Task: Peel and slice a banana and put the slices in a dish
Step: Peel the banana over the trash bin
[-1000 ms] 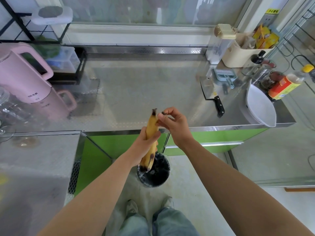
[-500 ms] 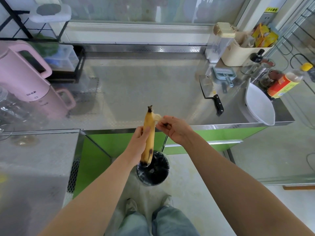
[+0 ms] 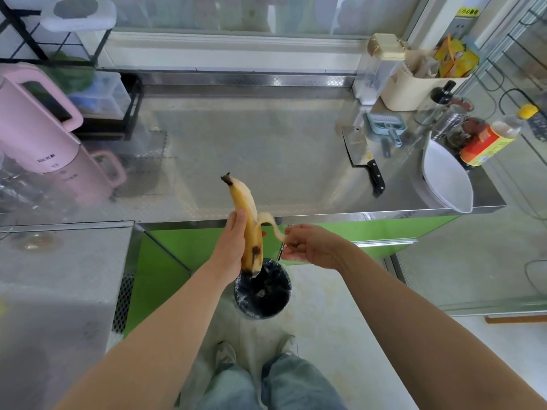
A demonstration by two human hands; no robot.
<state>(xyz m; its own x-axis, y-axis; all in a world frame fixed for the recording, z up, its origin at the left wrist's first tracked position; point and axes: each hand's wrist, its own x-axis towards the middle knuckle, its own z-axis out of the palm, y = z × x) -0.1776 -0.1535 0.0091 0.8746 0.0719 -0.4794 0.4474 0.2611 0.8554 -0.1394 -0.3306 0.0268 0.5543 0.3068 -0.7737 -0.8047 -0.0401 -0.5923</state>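
The banana (image 3: 247,223) stands nearly upright in the air in front of the steel counter (image 3: 251,149), above the floor and the black-lined bin (image 3: 262,288), its dark stem tip pointing up and slightly left. The left hand (image 3: 232,247) is wrapped around its lower half, thumb lying up along the yellow skin, forearm reaching in from the lower left. One strip of peel (image 3: 272,224) curls off the right side about halfway down, leaving pale flesh bare along the upper right edge. The right hand (image 3: 310,245) pinches the free end of that strip between thumb and fingertips, wrist bent, forearm coming in from the lower right. Half a second ago this hand was up near the tip with only a small flap torn; now it sits lower and farther right, and the strip runs much farther down the fruit, while the left hand's grasp looks unchanged. On the counter's right end a white dish (image 3: 447,179) leans tilted with nothing in it, and a cleaver (image 3: 362,158) lies just to its left. Behind them a cream caddy (image 3: 414,90) holds yellow packets and utensils. A pink kettle (image 3: 38,122) stands at the far left. The bin shows only its crumpled liner.
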